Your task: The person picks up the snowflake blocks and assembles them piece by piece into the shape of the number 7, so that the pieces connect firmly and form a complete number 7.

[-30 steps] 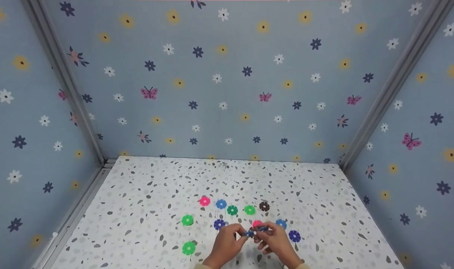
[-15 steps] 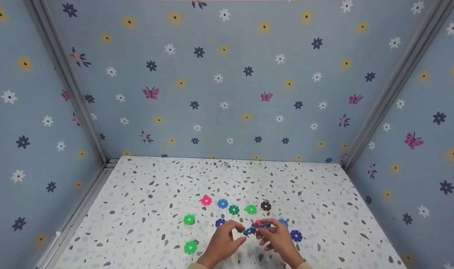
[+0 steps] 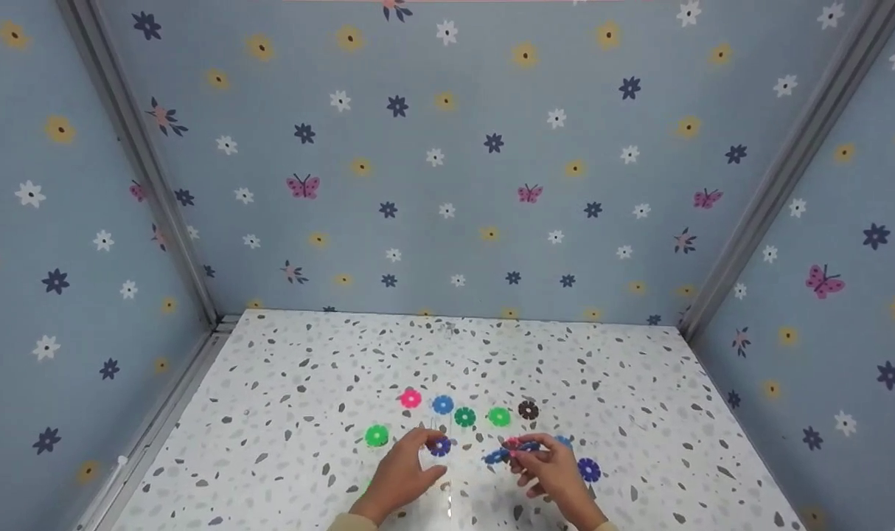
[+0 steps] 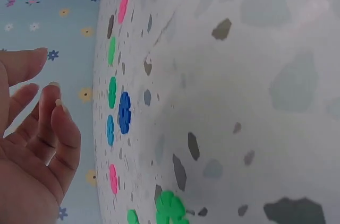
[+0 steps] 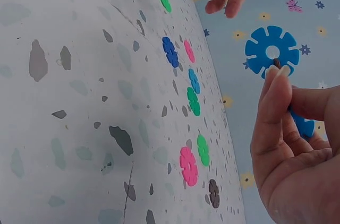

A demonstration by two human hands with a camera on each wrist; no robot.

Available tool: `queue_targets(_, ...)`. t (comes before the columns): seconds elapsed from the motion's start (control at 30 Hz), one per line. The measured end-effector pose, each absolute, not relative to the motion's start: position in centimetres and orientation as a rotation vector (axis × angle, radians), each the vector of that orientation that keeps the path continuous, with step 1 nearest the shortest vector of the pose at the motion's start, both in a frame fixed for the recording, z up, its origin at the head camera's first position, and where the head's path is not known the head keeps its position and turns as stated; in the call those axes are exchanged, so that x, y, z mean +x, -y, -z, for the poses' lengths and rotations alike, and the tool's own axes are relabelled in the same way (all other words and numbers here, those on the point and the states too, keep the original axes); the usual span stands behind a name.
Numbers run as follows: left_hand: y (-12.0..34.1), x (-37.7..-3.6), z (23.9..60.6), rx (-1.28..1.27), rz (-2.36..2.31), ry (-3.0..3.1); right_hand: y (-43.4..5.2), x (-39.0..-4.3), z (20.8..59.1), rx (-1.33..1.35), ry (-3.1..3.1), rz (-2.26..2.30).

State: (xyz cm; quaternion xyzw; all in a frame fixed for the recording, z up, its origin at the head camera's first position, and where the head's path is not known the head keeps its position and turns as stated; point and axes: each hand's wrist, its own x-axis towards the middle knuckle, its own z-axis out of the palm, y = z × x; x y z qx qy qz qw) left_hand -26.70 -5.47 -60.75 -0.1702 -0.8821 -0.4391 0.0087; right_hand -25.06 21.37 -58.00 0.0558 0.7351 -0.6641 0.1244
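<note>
My right hand (image 3: 558, 476) pinches a small linked piece of notched plastic discs above the table. In the right wrist view its blue disc (image 5: 288, 50) faces the camera, with a brown bit (image 5: 277, 63) at the fingertips. A second blue disc (image 5: 304, 127) shows partly behind the fingers. My left hand (image 3: 403, 472) holds nothing; its thumb and fingers are spread apart in a loose curve. Its fingertips overlap the edge of a dark blue disc (image 3: 441, 453) in the head view. Behind the right fingers, a pink disc (image 5: 184, 166) lies on the table.
Farther back on the speckled table (image 3: 329, 361) lie a pink disc (image 3: 405, 400), a light blue disc (image 3: 442, 410), green discs (image 3: 465, 423) and a brown disc (image 3: 528, 415). Another dark blue disc (image 3: 589, 476) is beside the right wrist. Patterned walls (image 3: 462, 177) enclose the table.
My left hand has let go of the linked blue discs and moved left, toward the dark blue disc. The right hand keeps hold of the discs in nearly the same place.
</note>
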Motion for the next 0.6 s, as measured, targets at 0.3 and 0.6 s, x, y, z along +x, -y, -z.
queue_targets(0.3,8.8,-26.9,61.4,-0.316,1.249,2.976,-21.4,-25.3,58.2,0.168,-2.094,1.965)
queue_targets(0.6,10.7,-26.8,62.0,-0.252,1.136,3.084,-21.7,-25.0,57.8,0.230,-2.127,1.938)
